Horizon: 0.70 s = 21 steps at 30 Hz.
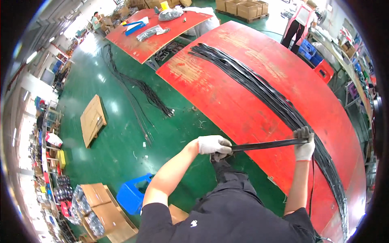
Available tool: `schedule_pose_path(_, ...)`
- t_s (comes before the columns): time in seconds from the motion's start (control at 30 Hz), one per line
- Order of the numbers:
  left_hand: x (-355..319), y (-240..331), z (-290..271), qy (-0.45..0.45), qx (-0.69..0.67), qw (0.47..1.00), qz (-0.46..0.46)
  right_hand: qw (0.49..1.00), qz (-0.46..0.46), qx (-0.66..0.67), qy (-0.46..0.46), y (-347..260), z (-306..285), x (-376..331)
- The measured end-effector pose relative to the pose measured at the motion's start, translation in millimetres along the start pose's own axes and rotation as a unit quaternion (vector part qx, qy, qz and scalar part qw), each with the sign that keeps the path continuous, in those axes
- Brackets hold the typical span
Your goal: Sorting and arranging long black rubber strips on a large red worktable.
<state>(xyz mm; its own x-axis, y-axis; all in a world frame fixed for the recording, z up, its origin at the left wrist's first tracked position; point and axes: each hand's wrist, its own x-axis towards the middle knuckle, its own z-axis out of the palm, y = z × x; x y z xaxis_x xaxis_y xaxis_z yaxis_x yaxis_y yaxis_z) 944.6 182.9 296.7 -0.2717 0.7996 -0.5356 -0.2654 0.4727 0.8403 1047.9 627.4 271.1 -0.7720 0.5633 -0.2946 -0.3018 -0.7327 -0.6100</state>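
A flat black strip point(265, 144), like a sleeve or webbing, is stretched between my two gloved hands in front of my body. My left hand point(214, 145), in a white glove with grey fingers, is closed round its left end, off the table's near edge. My right hand point(304, 145), gloved alike, grips the strip further along, above the red table point(227, 91). A thin black length hangs down below my right hand. Beside that hand runs a long bundle of black strips point(259, 83), lying along the table and curving toward me on the right.
Black cables point(148, 95) lie on the green floor at left, near a flat piece of cardboard point(93, 119). A blue plastic stool point(133, 194) and cardboard boxes point(107, 212) stand at lower left. Beyond is another red table point(162, 34). A person point(300, 24) stands at the far right.
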Motion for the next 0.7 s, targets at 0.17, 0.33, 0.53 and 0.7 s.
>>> schedule_pose_path(0.17,-37,-9,-137,-0.032,0.102,0.992,-0.066,0.995,-0.039,0.057,0.072,46,-54,120)
schedule_pose_path(0.33,-72,-11,-270,0.028,0.091,0.980,-0.173,0.981,-0.020,0.080,0.176,156,-70,180)
schedule_pose_path(0.53,-65,-26,-436,0.161,0.179,0.955,-0.170,0.922,0.097,0.072,0.369,294,26,153)
schedule_pose_path(0.7,-9,-50,-579,0.202,0.155,0.959,-0.122,0.637,-0.127,-0.633,0.422,417,162,128)
